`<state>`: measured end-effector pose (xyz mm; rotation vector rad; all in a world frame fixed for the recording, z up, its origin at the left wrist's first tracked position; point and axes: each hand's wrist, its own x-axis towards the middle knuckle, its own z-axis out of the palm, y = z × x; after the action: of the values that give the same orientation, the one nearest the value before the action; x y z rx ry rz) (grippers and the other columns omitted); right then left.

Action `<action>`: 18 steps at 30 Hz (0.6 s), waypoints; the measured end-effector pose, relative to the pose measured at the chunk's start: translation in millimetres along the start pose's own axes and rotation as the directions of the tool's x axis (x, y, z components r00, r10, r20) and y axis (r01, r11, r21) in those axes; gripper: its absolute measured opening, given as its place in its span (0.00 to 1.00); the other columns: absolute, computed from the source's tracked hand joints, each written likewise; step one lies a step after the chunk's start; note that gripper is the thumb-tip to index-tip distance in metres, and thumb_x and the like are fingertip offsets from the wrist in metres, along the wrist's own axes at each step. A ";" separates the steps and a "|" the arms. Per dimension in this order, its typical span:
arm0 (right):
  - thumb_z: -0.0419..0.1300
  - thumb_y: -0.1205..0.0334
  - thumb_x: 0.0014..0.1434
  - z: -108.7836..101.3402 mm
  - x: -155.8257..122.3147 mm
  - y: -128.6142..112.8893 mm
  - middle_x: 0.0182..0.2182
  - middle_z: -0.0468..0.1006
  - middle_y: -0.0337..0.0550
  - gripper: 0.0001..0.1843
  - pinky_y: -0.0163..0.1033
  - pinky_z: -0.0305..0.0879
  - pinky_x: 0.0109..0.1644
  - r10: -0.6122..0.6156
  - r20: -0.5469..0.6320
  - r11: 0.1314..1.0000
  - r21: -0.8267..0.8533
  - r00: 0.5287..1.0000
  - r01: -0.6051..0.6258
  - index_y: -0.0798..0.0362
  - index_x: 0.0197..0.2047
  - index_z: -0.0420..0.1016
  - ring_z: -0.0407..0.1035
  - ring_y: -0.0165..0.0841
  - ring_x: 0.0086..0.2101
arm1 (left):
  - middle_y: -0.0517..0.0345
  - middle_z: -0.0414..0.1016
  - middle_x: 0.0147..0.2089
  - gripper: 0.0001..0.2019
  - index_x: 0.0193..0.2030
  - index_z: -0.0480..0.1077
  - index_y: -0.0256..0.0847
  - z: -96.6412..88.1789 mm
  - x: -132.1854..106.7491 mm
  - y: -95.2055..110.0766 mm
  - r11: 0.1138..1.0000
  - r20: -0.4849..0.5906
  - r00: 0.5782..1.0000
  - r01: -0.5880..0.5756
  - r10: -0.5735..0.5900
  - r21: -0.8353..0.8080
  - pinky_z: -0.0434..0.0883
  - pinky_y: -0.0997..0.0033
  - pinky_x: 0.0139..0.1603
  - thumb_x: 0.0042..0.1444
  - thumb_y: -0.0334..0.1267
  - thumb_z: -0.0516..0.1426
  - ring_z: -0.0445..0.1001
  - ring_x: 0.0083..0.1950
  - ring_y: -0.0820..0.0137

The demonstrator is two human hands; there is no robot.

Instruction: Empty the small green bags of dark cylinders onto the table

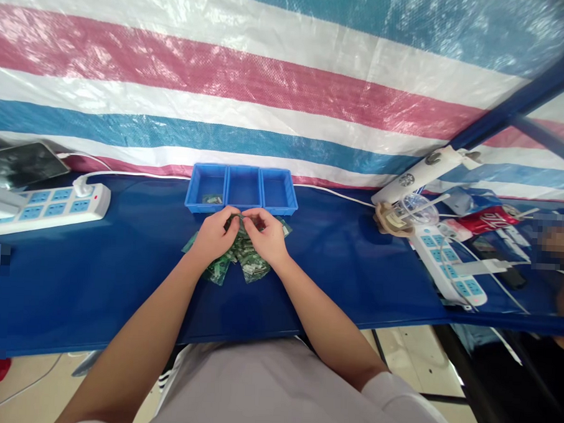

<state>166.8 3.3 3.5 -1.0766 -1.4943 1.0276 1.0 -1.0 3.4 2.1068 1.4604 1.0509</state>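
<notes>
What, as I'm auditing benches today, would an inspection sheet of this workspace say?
Surface: blue table.
Work items: green packets under the hands; blue three-compartment tray beyond, a small packet in its left compartment.
Clutter: dark-screened device at left; clear cup and red can at right.
Hands: left hand and right hand close together over the packets; grip unclear.
Cables: white cable along the back; power strips at both sides.
Surroundings: striped sheeting behind.

Green packets (255, 268), blue bins (244, 188), red-white-blue striped sheet (222, 72)
</notes>
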 end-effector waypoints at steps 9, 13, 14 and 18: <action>0.60 0.56 0.62 0.3 -0.6 -0.6 0.35 0.81 0.41 0.10 0.39 0.71 0.38 0.009 0.014 1.000 -0.003 1.000 -0.009 0.50 0.43 0.78 0.75 0.33 0.35 | 0.59 0.75 0.36 0.11 0.47 0.70 0.42 -0.4 -0.2 0.1 1.000 0.019 1.000 0.008 -0.008 0.028 0.67 0.70 0.39 0.69 0.42 0.49 0.73 0.35 0.69; 0.60 0.56 0.62 0.3 -0.2 1.0 0.36 0.81 0.41 0.09 0.39 0.71 0.38 0.020 0.026 1.000 -0.007 0.999 -0.020 0.49 0.44 0.78 0.76 0.34 0.35 | 0.58 0.76 0.36 0.12 0.47 0.71 0.42 0.3 0.5 -1.0 0.999 0.022 1.000 0.012 -0.013 0.034 0.67 0.69 0.39 0.69 0.42 0.49 0.74 0.35 0.68; 0.60 0.56 0.62 0.4 -0.1 1.5 0.36 0.82 0.41 0.09 0.39 0.72 0.39 0.026 0.031 1.000 -0.010 0.999 -0.026 0.49 0.44 0.78 0.76 0.34 0.35 | 0.58 0.76 0.37 0.12 0.47 0.71 0.42 0.5 0.7 -1.2 0.999 0.020 1.000 0.011 -0.011 0.034 0.68 0.69 0.39 0.68 0.42 0.49 0.74 0.35 0.68; 0.60 0.56 0.62 0.4 0.1 3.2 0.37 0.82 0.41 0.10 0.39 0.72 0.39 0.039 0.044 0.999 -0.015 0.998 -0.039 0.49 0.44 0.77 0.76 0.34 0.36 | 0.57 0.77 0.37 0.11 0.46 0.71 0.42 0.6 1.3 -1.2 0.999 0.031 1.000 0.003 -0.005 0.040 0.68 0.69 0.40 0.68 0.41 0.49 0.75 0.37 0.67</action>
<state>166.8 4.2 0.4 -1.1032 -1.5229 1.0757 0.9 0.7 2.7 2.1375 1.4825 0.9909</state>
